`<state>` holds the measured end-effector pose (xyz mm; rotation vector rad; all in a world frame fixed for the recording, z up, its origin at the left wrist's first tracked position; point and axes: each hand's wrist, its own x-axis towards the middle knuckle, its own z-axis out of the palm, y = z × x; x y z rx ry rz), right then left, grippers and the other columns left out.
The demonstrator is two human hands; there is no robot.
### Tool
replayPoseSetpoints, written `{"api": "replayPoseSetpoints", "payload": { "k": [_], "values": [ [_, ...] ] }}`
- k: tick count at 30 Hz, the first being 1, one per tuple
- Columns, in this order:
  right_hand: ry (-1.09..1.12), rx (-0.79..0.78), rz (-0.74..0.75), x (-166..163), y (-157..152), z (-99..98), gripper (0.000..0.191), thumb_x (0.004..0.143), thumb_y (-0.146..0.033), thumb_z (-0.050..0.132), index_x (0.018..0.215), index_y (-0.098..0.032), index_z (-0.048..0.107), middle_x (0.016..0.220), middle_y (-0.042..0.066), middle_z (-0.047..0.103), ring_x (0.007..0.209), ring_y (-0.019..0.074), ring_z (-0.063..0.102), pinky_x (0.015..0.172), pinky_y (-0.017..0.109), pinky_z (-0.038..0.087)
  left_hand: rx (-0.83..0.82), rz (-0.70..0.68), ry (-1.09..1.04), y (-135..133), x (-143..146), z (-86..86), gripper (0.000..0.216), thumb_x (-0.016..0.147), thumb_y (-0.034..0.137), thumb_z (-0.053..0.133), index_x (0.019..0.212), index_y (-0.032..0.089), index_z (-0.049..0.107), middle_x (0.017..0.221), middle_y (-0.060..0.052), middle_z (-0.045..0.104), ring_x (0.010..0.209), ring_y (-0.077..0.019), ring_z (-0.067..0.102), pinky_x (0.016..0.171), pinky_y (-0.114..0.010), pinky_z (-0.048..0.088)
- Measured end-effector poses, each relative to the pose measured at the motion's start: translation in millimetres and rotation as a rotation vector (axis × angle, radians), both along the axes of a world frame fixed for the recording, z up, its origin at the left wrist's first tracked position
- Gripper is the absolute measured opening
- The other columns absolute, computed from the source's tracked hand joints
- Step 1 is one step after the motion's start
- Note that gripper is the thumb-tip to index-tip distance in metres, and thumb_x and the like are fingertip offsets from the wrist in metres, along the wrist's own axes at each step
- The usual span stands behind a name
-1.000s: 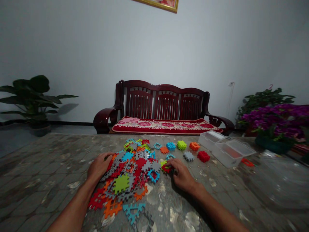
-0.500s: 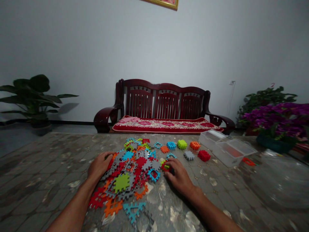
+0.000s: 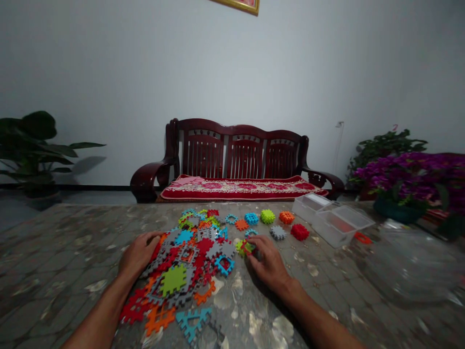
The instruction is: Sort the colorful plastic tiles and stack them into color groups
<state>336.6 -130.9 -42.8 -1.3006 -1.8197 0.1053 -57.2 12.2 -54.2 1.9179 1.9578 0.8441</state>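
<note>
A heap of flat, toothed plastic puzzle pieces (image 3: 185, 264) in red, grey, orange, blue and green lies on the stone-patterned table (image 3: 65, 261). My left hand (image 3: 136, 254) rests curled on the left edge of the heap, its fingertips on the pieces. At the heap's right edge my right hand (image 3: 267, 261) pinches a small red and green piece (image 3: 244, 247). Small built blocks stand farther back: blue (image 3: 251, 218), green (image 3: 268, 216), orange (image 3: 286, 217), grey (image 3: 278, 232) and red (image 3: 300, 231).
Clear plastic boxes (image 3: 332, 220) sit at the right, with a clear bag (image 3: 410, 261) beyond them. Behind the table stand a dark wooden bench (image 3: 236, 160) with a red cushion, a leafy plant (image 3: 32, 145) at left and purple flowers (image 3: 410, 177) at right.
The view has shifted slightly, so everything sits a little further left. My right hand's fingers have closed round the red and green piece. My left hand stays on the heap.
</note>
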Motion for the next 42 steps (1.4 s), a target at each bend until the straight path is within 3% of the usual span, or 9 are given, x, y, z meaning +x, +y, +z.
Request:
{"api": "replayPoseSetpoints", "payload": {
  "k": [3,5,9,14,19,25,30,35,42],
  "values": [
    [0.075,0.084,-0.139,30,11,11.7,0.033,0.089,-0.024,0.057,0.120,-0.022,0.067,0.120,0.012,0.070,0.112,0.0261,0.064,0.099,0.042,0.053,-0.003,0.010,-0.002,2,-2,-2.1,0.048,0.090,0.043,0.041,0.108,0.024,0.081,0.124,-0.010,0.076,0.114,-0.0288,0.069,0.095,-0.036,0.053],
    [0.110,0.128,-0.320,62,18,17.4,0.034,0.087,-0.031,0.058,0.117,-0.019,0.068,0.118,0.014,0.070,0.110,0.0283,0.064,0.101,0.046,0.051,-0.007,0.016,-0.001,3,-2,-2.4,0.048,0.090,0.043,0.041,0.109,0.024,0.081,0.125,-0.011,0.076,0.114,-0.0294,0.069,0.095,-0.037,0.053],
    [0.111,0.054,-0.622,129,22,16.4,0.047,0.080,-0.036,0.058,0.122,-0.017,0.067,0.119,0.015,0.069,0.112,0.0295,0.062,0.104,0.047,0.049,-0.021,0.031,0.006,3,-2,-0.9,0.046,0.090,0.043,0.043,0.107,0.025,0.081,0.124,-0.010,0.076,0.113,-0.0298,0.069,0.092,-0.037,0.055],
    [0.141,-0.057,-0.736,171,20,3.9,0.062,0.075,-0.037,0.058,0.132,-0.014,0.061,0.127,0.016,0.067,0.116,0.0297,0.063,0.107,0.045,0.047,-0.004,0.044,0.002,3,-2,0.6,0.040,0.089,0.041,0.046,0.102,0.027,0.081,0.119,-0.006,0.078,0.107,-0.0279,0.071,0.088,-0.033,0.056],
    [0.167,-0.109,-0.734,176,23,-2.1,0.067,0.073,-0.036,0.058,0.135,-0.012,0.059,0.129,0.017,0.068,0.119,0.0299,0.064,0.109,0.045,0.047,-0.044,0.038,0.021,2,-3,0.9,0.045,0.092,0.043,0.044,0.112,0.023,0.080,0.127,-0.011,0.075,0.114,-0.0295,0.068,0.094,-0.037,0.053],
    [0.119,-0.138,-0.719,177,26,-6.4,0.067,0.075,-0.035,0.060,0.138,-0.014,0.058,0.130,0.016,0.068,0.120,0.0293,0.065,0.109,0.043,0.047,-0.033,0.022,-0.005,3,-3,0.4,0.042,0.092,0.038,0.045,0.108,0.021,0.080,0.124,-0.010,0.077,0.111,-0.0292,0.069,0.094,-0.036,0.053],
    [0.025,-0.195,-0.798,172,25,-8.7,0.082,0.075,-0.041,0.065,0.149,-0.013,0.046,0.139,0.018,0.063,0.129,0.0324,0.059,0.110,0.044,0.045,-0.040,0.036,-0.015,1,-1,3.6,0.039,0.091,0.038,0.047,0.106,0.023,0.080,0.123,-0.009,0.077,0.110,-0.0298,0.069,0.094,-0.037,0.053],
    [-0.129,-0.376,-0.937,156,19,-1.9,0.101,0.075,-0.051,0.070,0.158,-0.007,0.032,0.140,0.025,0.060,0.129,0.0409,0.057,0.106,0.048,0.045,-0.052,0.036,0.001,-1,0,6.7,0.041,0.091,0.038,0.047,0.109,0.021,0.080,0.124,-0.011,0.076,0.111,-0.0315,0.069,0.094,-0.040,0.054],
    [-0.175,-0.458,-0.976,149,19,9.0,0.098,0.081,-0.050,0.066,0.161,-0.010,0.026,0.133,0.023,0.066,0.123,0.0418,0.062,0.099,0.050,0.048,-0.069,0.041,-0.002,-2,0,7.5,0.042,0.093,0.037,0.046,0.112,0.021,0.080,0.128,-0.010,0.075,0.114,-0.0302,0.068,0.096,-0.038,0.053]
  ]
}}
